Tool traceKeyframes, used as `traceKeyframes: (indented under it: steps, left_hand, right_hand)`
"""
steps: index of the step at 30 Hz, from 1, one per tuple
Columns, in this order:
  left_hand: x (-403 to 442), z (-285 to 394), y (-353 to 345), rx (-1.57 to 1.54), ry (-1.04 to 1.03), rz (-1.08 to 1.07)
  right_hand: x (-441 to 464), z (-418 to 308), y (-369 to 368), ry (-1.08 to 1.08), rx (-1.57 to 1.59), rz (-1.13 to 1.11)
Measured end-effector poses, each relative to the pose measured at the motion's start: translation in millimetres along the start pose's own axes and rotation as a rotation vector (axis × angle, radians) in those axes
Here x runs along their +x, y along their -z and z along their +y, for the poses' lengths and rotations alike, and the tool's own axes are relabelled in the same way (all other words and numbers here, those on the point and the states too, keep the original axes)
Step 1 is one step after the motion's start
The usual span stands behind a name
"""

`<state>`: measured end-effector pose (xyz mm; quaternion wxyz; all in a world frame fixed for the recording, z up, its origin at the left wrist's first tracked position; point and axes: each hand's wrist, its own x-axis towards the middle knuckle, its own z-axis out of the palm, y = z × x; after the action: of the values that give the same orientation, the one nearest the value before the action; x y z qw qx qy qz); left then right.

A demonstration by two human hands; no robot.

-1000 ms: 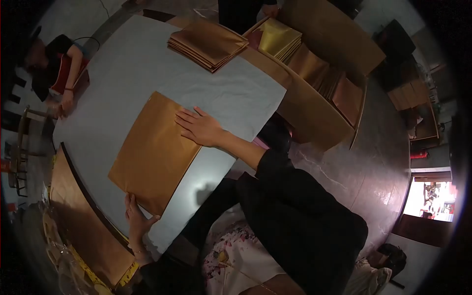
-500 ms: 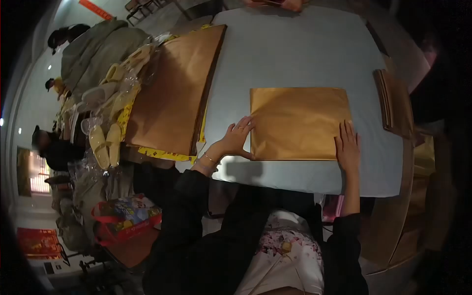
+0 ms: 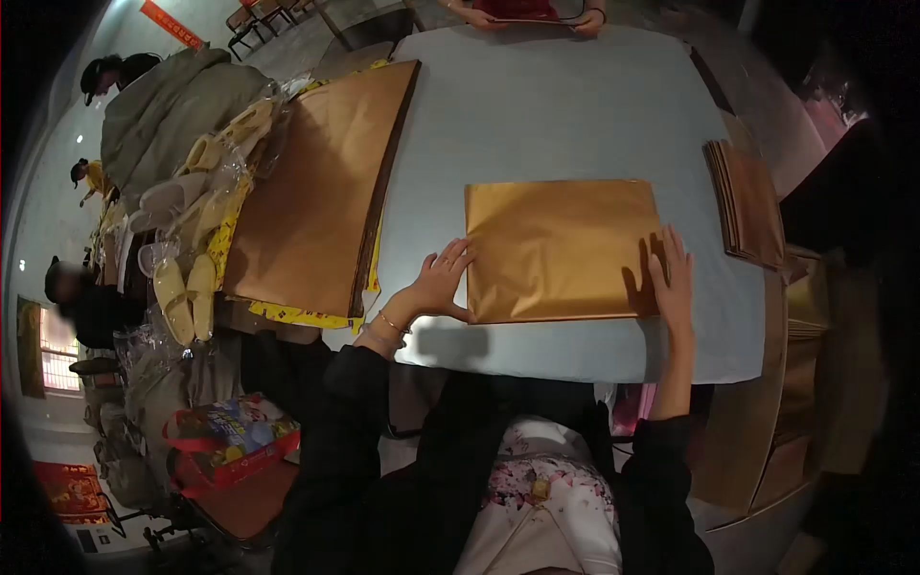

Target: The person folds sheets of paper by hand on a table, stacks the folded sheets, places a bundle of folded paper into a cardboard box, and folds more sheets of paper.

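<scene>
A golden-brown folded sheet (image 3: 561, 251) lies flat on the pale blue cloth of the table (image 3: 537, 105). My left hand (image 3: 439, 284) is at its left edge, thumb and fingers spread, the fingertips touching the edge. At the right edge my right hand (image 3: 674, 278) is raised slightly, fingers extended, casting a shadow on the sheet; whether it touches the edge I cannot tell. Neither hand grips anything. To the left lies a stack of large brown sheets (image 3: 316, 182), and a small pile of folded brown sheets (image 3: 745, 203) rests near the table's right edge.
Across the table, a person's hands (image 3: 585, 21) hold a flat item. Plastic-wrapped slippers (image 3: 172, 299) lie at the left. Below them a red-handled bag (image 3: 235, 436) sits on a brown seat. A cardboard box (image 3: 743, 441) with folded sheets stands at the right.
My view has swung round to face the table squarely. My right hand has gone from lying flat on the sheet to its right edge and lifted a little. My left hand stays at the sheet's edge.
</scene>
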<state>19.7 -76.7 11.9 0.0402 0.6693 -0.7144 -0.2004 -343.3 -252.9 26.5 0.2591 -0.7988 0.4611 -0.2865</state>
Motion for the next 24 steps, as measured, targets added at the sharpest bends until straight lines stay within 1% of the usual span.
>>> traceKeyframes:
  steps: [2,4,5,6,8,9,10,12,13,15,16,17,18,19,21,24]
  left_hand:
    - [1,0,-2,0.014,-0.009,0.004]
    - [3,-2,-1,0.025,-0.001,-0.004]
    - [3,-3,-2,0.018,-0.016,0.013]
    - [3,-5,-4,0.030,-0.016,0.009]
    - [3,-1,0,0.046,0.015,-0.004]
    - [4,-2,-1,0.051,0.015,-0.003]
    - [4,-6,-4,0.063,0.012,-0.027]
    - [4,-7,-4,0.087,-0.019,-0.097]
    - [5,-6,-2,0.092,-0.017,-0.094]
    - [4,-6,0,0.038,-0.044,-0.181]
    - [8,-10,-2,-0.049,0.003,-0.233]
    - [5,-13,-7,-0.053,0.003,-0.239]
    - [3,-9,-6,-0.025,0.004,-0.101]
    - [3,-5,-6,0.002,0.005,0.035]
    - [3,-7,-7,0.032,-0.011,0.043]
    - [1,0,0,0.010,-0.016,0.042]
  right_hand:
    - [20,-43,4,0.040,0.043,-0.051]
    - [35,-106,-9,-0.055,0.029,-0.247]
    - [39,-133,-19,0.042,0.065,-0.381]
    - [44,-134,-53,0.279,0.040,-0.298]
    - [51,-158,-105,0.341,0.161,-0.486]
    - [54,-172,-123,0.326,0.232,-0.606]
    - [56,-183,-139,0.327,0.238,-0.604]
    - [57,-200,-156,0.344,0.170,-0.690]
    - [56,-202,-156,0.349,0.172,-0.687]
    - [41,-201,-155,0.365,0.183,-0.683]
    - [32,-192,-155,0.363,0.184,-0.686]
    - [21,-177,-153,0.408,0.156,-0.565]
    - [10,-160,-151,0.450,0.124,-0.443]
    - [-4,-145,-150,0.440,0.122,-0.446]
    - [-27,-116,-144,0.512,-0.130,-0.308]
    - [-47,-73,-121,0.434,-0.234,-0.365]
